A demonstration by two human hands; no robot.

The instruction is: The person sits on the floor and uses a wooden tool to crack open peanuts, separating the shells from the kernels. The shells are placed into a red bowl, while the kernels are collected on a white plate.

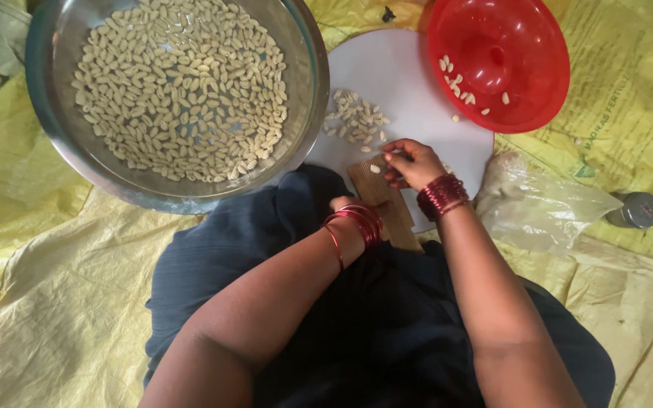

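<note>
A yellow woven sheet [54, 302] carries a steel bowl [47, 113] and white board [402, 83]

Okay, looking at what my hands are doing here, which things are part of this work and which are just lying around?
In use:
right hand over the ridged wooden board
left hand at the board
small pale shaped piece on the board
pile of pieces on the white round board
steel bowl of pieces
red bowl

Lying about:
clear plastic bag
small metal tin
yellow sheet

I see a crinkled yellow plastic sheet [47, 287] covering the floor all around the hands, evenly lit, with soft daylight.
</note>
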